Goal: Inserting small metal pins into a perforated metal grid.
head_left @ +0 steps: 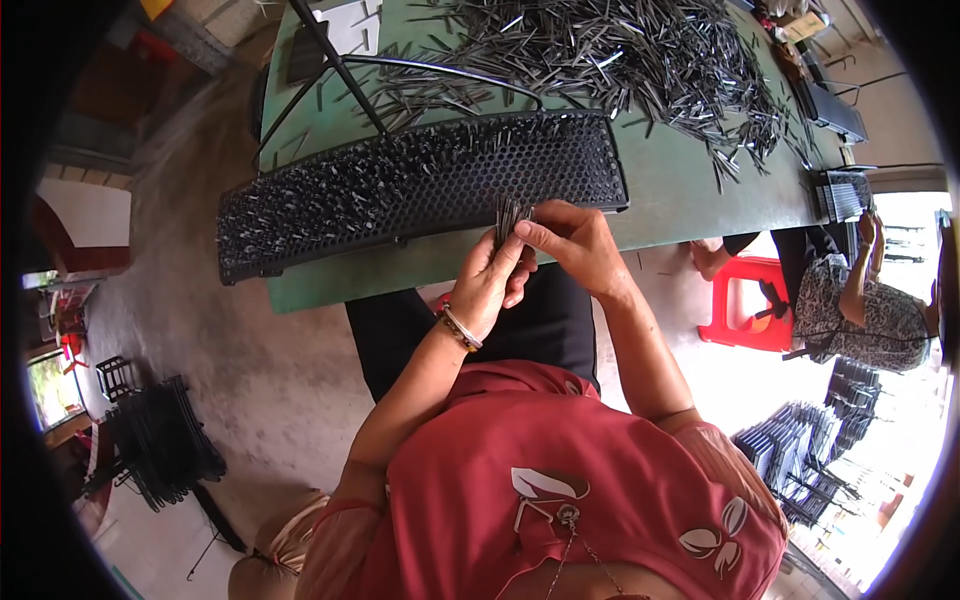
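Note:
Upright in my left hand [484,285] is a bundle of thin dark strips [507,214], gripped between the thumb and fingers. My right hand [585,252] closes thumb and fingertips on the right side of that bundle; how many strips it pinches is too small to tell. Just beyond both hands lies a long black panel [530,170] with rows of small holes. Many short strips stick up from its left and middle parts, while bare holes show toward its right end. Bent black metal tubes [440,66] rise behind the panel.
The panel rests on a green table [690,208] with a large heap of loose dark strips [620,60]. At right, another person [865,310] sits near a red plastic stool [745,305]. Stacked black frames [165,440] stand at left, more stacks [800,440] at lower right.

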Demonstrator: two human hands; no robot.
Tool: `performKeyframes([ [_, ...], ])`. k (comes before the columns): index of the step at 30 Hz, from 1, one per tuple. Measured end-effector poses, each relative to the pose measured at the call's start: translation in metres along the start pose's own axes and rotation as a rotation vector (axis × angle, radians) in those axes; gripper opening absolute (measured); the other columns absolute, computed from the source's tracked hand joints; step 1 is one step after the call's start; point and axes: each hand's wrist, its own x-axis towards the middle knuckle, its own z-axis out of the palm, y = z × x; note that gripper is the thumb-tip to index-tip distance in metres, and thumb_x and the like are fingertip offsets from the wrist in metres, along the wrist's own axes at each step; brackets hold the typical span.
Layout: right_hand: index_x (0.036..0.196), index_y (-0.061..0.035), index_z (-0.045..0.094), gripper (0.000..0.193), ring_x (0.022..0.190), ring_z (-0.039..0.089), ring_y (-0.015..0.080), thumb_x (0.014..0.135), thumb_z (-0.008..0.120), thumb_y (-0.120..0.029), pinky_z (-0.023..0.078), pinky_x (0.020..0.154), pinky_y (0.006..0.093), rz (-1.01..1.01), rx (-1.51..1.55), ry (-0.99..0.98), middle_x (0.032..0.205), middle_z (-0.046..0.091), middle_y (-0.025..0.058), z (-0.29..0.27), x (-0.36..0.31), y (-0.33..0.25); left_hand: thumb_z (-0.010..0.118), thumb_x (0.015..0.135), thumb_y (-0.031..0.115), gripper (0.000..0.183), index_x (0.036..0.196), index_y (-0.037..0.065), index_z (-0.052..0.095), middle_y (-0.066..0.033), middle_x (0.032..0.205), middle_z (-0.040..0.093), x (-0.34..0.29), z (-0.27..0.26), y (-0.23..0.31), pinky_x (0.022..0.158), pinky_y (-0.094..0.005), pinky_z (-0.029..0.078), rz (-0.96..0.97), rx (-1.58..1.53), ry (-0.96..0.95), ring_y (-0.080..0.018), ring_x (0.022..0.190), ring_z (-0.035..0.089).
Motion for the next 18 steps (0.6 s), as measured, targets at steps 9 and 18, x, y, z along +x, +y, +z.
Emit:
performKeyframes([
  [9,0.091,0.0032,0.067,0.021,0.073,0.055,0.0062,0.083,0.069,-0.016,0.045,0.064,0.0230,0.069,0.196,0.080,0.079,0.066,0.0031,0.002,-0.001,0.017,0.045,0.098,0.026,0.024,0.097,0.003,0.052,-0.0035,0.077,0.057,0.004,0.001,-0.018,0.039,-0.0185,0.039,0.129,0.161,0.106,-0.0052,0.054,0.049],
  [18,0.096,0.0011,0.067,0.017,0.074,0.057,0.0078,0.085,0.068,-0.012,0.047,0.067,0.0233,-0.019,0.371,0.196,0.080,0.066,0.0029,-0.008,0.008,0.002,0.044,0.098,0.030,0.028,0.101,0.004,0.052,-0.0073,0.087,0.062,0.012,0.004,-0.015,0.047,-0.0212,0.047,0.067,0.020,0.163,-0.0101,0.062,0.057],
])
